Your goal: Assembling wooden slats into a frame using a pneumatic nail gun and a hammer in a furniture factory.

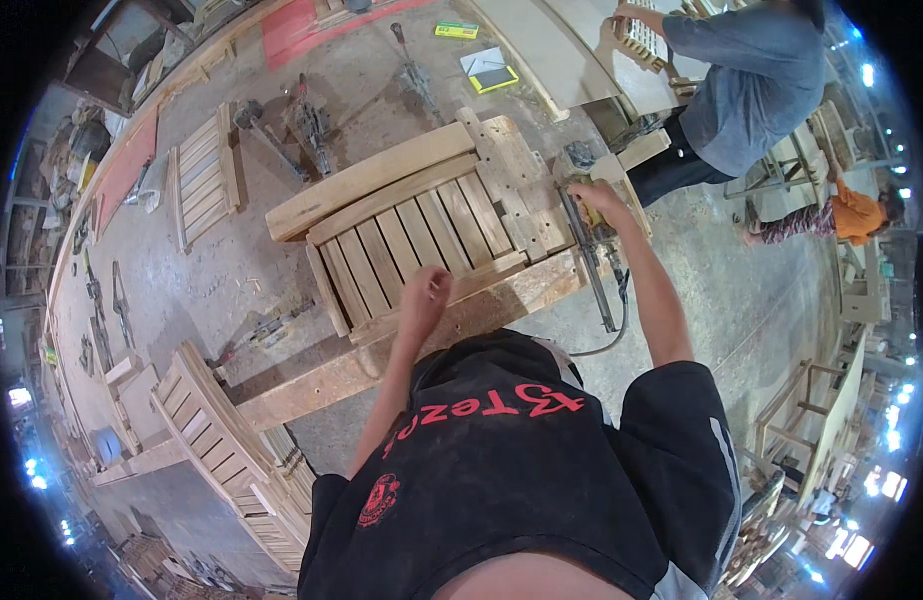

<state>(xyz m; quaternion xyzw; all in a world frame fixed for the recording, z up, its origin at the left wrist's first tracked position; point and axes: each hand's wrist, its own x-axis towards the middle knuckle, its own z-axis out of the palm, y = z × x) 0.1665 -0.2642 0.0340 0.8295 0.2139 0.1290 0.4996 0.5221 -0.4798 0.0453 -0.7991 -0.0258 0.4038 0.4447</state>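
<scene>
My right hand (599,203) is closed around the grip of a nail gun (586,256), whose long dark magazine points toward me and whose hose hangs beside it. The gun is at the right end of the workbench, next to a block of holed wooden pieces (507,185). A slatted wooden panel (412,240) lies on the bench in front of me, with a thick curved wooden rail (372,178) along its far side. Over the panel's near edge is my left hand (428,296), its fingers curled in; what they hold, if anything, is hidden.
Stacked slatted panels (227,440) stand at the left, and another slatted panel (204,178) lies farther off. Clamps and tools (310,125) are spread across the far table. A co-worker in grey (752,85) handles wooden pieces at the far right; a person in orange (857,217) is beyond.
</scene>
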